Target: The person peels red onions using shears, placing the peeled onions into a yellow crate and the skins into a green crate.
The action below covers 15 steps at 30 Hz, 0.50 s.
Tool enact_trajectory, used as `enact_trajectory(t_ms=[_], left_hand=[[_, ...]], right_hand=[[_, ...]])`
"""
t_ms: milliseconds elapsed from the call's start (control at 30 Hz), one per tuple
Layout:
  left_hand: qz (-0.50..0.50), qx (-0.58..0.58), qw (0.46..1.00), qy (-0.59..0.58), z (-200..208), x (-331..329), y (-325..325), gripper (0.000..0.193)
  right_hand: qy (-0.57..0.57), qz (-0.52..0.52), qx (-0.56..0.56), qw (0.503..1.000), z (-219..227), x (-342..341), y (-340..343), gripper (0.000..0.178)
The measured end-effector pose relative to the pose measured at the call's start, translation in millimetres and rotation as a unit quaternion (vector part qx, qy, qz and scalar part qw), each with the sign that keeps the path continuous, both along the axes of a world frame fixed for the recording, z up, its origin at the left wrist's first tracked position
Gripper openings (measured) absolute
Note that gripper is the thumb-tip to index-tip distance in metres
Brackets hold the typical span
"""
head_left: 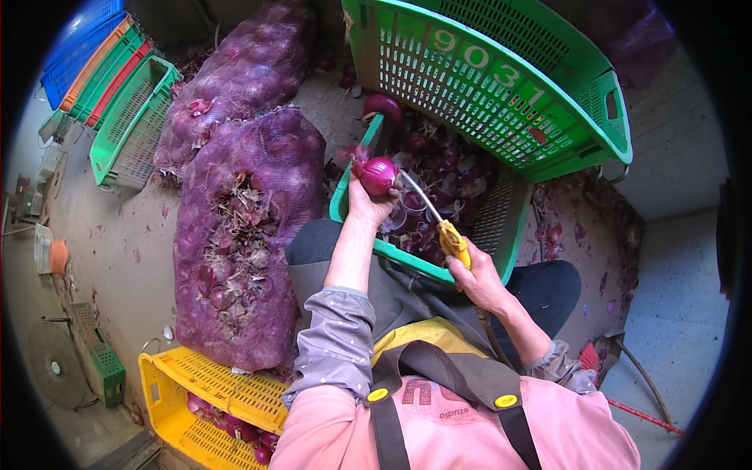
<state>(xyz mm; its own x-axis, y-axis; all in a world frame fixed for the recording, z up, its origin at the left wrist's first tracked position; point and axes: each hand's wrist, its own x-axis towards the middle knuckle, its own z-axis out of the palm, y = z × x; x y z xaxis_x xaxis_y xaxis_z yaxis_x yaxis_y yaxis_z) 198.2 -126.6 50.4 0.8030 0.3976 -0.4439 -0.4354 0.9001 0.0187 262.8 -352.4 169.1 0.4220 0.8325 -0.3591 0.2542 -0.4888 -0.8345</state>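
Observation:
My left hand (368,207) is closed around a red onion (380,175), its glossy purple side showing and a tuft of loose dry skin at its left. In my right hand (479,279) is a yellow air blow gun (453,240), whose thin bent metal nozzle points at the onion from close by. Whether the trigger is pressed is hidden by my fingers. Both hands are over a green crate (513,227) with onion skins (446,172) inside. Another red onion (383,108) lies at the crate's far left corner.
A large green crate (486,86) stands tilted beyond. To my left are two purple mesh sacks of onions (294,168), (235,70). A yellow crate (211,384) holds onions at lower left. Stacked crates (125,141) and a round fan (55,366) stand farther left. Skins litter the floor.

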Motion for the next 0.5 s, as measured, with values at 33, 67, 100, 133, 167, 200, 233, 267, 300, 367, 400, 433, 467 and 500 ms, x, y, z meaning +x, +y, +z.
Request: enact_trajectory(t_ms=[33, 67, 100, 133, 167, 200, 233, 267, 300, 367, 400, 433, 467, 500], left_hand=[[-0.019, 0.003, 0.999, -0.048, -2, 0, 0, 0.058], [-0.026, -0.002, 0.999, -0.019, 8, -1, -4, 0.057], [-0.027, -0.002, 0.999, -0.02, 5, 0, -3, 0.057], [-0.009, 0.015, 0.999, -0.03, 2, 0, -1, 0.057], [0.009, 0.032, 0.999, -0.041, 0, 0, 1, 0.057], [-0.006, 0.022, 0.999, -0.026, -2, -2, 7, 0.056], [-0.006, 0.022, 0.999, -0.027, -5, -2, 7, 0.056], [-0.005, 0.04, 0.999, -0.009, -5, -2, 7, 0.055], [-0.004, 0.059, 0.998, 0.008, -5, -2, 7, 0.055], [0.0, 0.071, 0.997, 0.018, -5, -1, 5, 0.051], [0.003, 0.083, 0.996, 0.028, -5, -1, 3, 0.048], [0.006, 0.095, 0.995, 0.038, -5, 0, 2, 0.044], [0.012, 0.106, 0.993, 0.049, -6, -1, 0, 0.041], [0.014, 0.105, 0.993, 0.05, -7, -3, 0, 0.041]], right_hand=[[-0.032, -0.005, 0.032, 0.999, 1, 3, -2, 0.029], [-0.009, 0.009, -0.004, 1.0, 8, 4, -4, 0.029], [-0.01, 0.008, -0.004, 1.0, 12, 6, -7, 0.029], [0.017, 0.042, -0.008, 0.999, 16, 6, -11, 0.03], [0.044, 0.076, -0.012, 0.996, 18, 6, -16, 0.03], [0.017, 0.049, -0.005, 0.999, 17, 6, -19, 0.032], [0.016, 0.049, -0.005, 0.999, 17, 8, -22, 0.032], [0.063, 0.053, -0.037, 0.996, 16, 12, -24, 0.032], [0.11, 0.056, -0.068, 0.99, 16, 14, -24, 0.032], [0.138, 0.09, -0.063, 0.984, 17, 14, -24, 0.03], [0.052, 0.064, -0.027, 0.996, 11, 16, -25, 0.03], [-0.034, 0.038, 0.009, 0.999, 7, 18, -26, 0.03], [0.03, 0.033, -0.054, 0.998, 13, 20, -26, 0.03], [0.03, 0.036, -0.055, 0.997, 14, 18, -28, 0.03]])
